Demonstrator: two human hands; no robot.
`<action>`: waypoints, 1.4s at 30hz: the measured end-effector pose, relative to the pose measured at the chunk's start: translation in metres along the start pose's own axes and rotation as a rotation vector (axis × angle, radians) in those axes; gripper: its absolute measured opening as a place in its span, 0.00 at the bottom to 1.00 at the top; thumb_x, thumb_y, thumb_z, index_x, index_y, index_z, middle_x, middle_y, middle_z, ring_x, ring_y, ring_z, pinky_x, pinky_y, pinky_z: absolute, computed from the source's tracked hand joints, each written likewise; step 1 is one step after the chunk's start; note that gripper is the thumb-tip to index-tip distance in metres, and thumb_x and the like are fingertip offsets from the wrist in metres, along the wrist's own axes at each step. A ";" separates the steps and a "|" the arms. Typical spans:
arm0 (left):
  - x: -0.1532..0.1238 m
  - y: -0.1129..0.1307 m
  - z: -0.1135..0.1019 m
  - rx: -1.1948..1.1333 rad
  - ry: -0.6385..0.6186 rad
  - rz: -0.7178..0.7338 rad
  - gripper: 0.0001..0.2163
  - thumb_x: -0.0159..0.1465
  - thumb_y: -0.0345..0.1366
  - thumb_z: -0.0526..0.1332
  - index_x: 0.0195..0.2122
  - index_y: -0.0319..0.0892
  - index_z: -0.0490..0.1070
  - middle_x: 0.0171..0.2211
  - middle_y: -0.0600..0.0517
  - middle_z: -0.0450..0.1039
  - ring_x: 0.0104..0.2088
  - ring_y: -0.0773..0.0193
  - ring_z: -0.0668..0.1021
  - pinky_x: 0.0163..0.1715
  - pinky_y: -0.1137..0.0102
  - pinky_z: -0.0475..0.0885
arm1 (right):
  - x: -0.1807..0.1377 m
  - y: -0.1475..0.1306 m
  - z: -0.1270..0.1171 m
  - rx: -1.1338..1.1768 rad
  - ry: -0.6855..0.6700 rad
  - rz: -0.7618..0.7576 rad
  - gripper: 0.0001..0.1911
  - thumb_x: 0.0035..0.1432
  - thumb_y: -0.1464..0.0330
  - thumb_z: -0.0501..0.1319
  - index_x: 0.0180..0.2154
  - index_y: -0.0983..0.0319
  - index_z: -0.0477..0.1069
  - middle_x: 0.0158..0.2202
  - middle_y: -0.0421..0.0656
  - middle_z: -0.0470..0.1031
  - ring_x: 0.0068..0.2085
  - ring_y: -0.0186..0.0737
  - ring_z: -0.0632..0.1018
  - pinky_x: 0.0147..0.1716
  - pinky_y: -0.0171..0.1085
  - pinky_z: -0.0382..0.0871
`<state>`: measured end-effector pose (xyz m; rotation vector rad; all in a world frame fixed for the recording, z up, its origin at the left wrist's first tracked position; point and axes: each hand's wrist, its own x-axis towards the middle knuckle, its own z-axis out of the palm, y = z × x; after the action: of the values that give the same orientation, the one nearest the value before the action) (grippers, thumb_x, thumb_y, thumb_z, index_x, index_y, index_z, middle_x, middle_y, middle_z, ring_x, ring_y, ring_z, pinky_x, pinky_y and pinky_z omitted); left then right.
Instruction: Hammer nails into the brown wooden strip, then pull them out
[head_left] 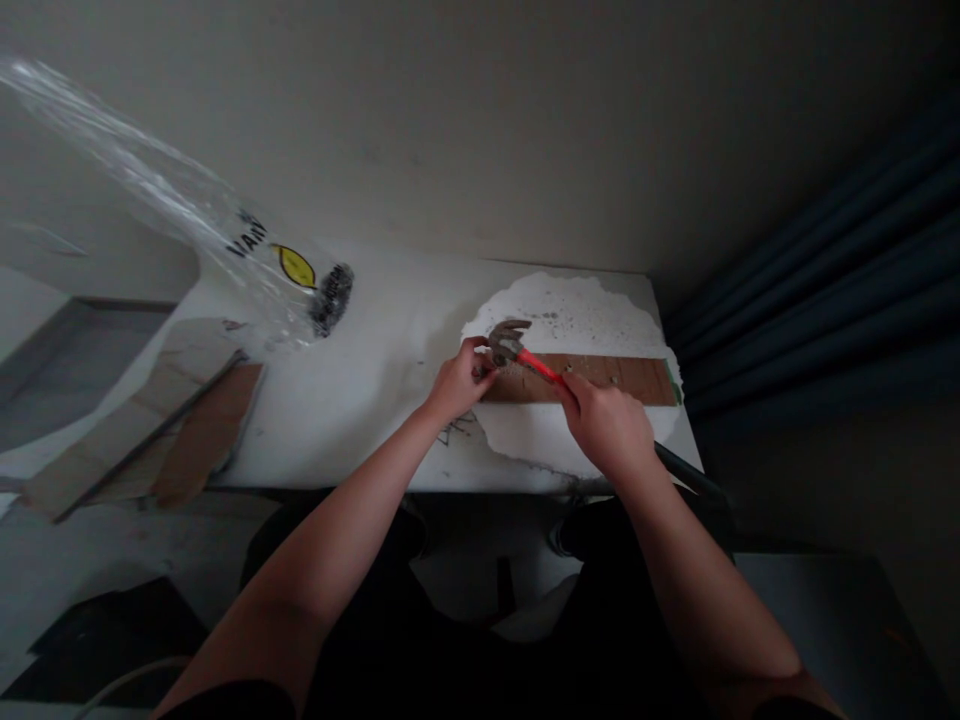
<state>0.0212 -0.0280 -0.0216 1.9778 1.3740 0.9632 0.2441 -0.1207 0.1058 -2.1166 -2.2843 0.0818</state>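
Note:
My right hand is closed around the red-orange handle of a claw hammer. The hammer's grey metal head sits over the left end of a flat brown wooden board, right beside the fingers of my left hand. Those fingers are drawn together in a pinch at the board's left end; whatever small thing is between them is hidden. Beneath the board lies a white, ragged-edged sheet. A few small bits are scattered on the board, too small to name.
The white table stands against a grey wall. A clear printed plastic bag stretches across its left side. Brown and tan board pieces jut over the table's left front. A dark curtain hangs at right, and a dark box-like surface stands below it.

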 end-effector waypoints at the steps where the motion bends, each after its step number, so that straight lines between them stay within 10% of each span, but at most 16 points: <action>1: 0.000 0.000 0.000 -0.007 0.000 0.002 0.21 0.61 0.33 0.64 0.54 0.46 0.60 0.36 0.55 0.80 0.33 0.66 0.80 0.37 0.70 0.73 | 0.000 0.001 0.000 0.001 0.003 -0.001 0.24 0.73 0.56 0.45 0.55 0.57 0.74 0.35 0.49 0.81 0.31 0.45 0.79 0.32 0.37 0.64; 42: 0.002 -0.003 0.004 0.020 -0.005 -0.006 0.23 0.59 0.32 0.64 0.54 0.46 0.59 0.34 0.56 0.78 0.31 0.66 0.78 0.33 0.71 0.70 | 0.000 0.001 0.004 0.002 -0.009 -0.026 0.25 0.73 0.55 0.44 0.54 0.56 0.74 0.33 0.48 0.81 0.32 0.46 0.79 0.31 0.37 0.63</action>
<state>0.0235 -0.0252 -0.0258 1.9879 1.3914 0.9450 0.2445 -0.1204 0.1020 -2.0887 -2.3151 0.0932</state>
